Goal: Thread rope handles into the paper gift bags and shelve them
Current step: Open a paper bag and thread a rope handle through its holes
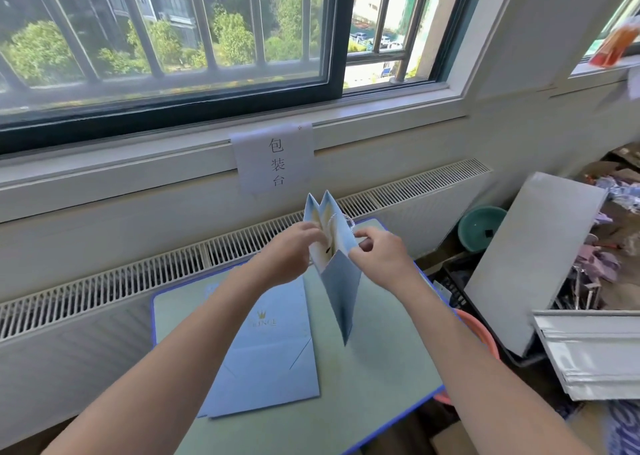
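Nearest on the pale green, blue-edged table mat point(374, 378), a stack of flat folded light-blue paper gift bags point(266, 361) lies left of centre, likely waiting for handles, the top one printed with a gold crown and lettering too blurred to read. Just beyond, above the mat, the left hand point(291, 253) pinches one rim and the right hand point(377, 257) pinches the other rim of an upright light-blue paper gift bag point(341, 281), mouth spread, probably to seat the thin white rope handle point(334, 217) at its top. Far, taped below the windowsill, a white paper sign point(275, 158) reads 包装台.
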### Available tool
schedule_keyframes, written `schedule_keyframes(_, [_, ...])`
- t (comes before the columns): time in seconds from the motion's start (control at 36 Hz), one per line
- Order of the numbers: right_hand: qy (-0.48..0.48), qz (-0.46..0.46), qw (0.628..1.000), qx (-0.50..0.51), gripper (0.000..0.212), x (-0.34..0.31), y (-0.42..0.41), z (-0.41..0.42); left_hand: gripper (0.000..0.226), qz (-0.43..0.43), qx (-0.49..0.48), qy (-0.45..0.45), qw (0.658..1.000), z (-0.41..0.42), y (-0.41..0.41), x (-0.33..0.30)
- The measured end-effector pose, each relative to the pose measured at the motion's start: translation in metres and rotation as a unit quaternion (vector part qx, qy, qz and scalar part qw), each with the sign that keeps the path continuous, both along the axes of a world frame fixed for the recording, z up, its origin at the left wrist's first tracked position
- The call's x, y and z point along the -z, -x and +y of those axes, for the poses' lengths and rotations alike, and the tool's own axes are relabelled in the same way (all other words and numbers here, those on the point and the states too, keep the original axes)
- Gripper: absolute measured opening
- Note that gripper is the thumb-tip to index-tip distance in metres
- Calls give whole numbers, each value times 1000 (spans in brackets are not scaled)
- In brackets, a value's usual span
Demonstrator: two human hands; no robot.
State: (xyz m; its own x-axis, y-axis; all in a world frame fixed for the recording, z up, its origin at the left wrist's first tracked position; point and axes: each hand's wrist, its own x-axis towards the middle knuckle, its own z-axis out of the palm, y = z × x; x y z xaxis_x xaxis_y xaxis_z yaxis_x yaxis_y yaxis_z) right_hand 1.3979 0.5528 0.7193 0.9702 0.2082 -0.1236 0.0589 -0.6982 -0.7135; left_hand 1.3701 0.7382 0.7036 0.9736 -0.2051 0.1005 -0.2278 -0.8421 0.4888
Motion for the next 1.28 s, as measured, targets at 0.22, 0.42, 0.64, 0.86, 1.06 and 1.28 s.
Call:
schedule_keyframes(0.22, [-89,63,993,-49,21,-26,-24,-26,16,-156,87,-11,984,-5,-19,-3])
schedule_keyframes(0.42, [-271,101,957,-31,38,1,-34,-48,7,-115,-14,38,993,-32,-33,5])
schedule_keyframes(0.64, [-246,94,965,-3,22,69,-47,-40,11,83,-116,100,985,-35,-42,30])
schedule_keyframes(0.86, [-105,124,986,-41,23,137,-81,-6,26,204,-198,49,958,-7,-52,71])
schedule_keyframes(1.06, [117,50,987,-98,32,194,-120,6,30,233,-255,77,935,8,-48,93])
schedule_keyframes(1.28, [189,-1,977,-101,25,238,-134,12,19,253,-263,83,927,14,-52,106])
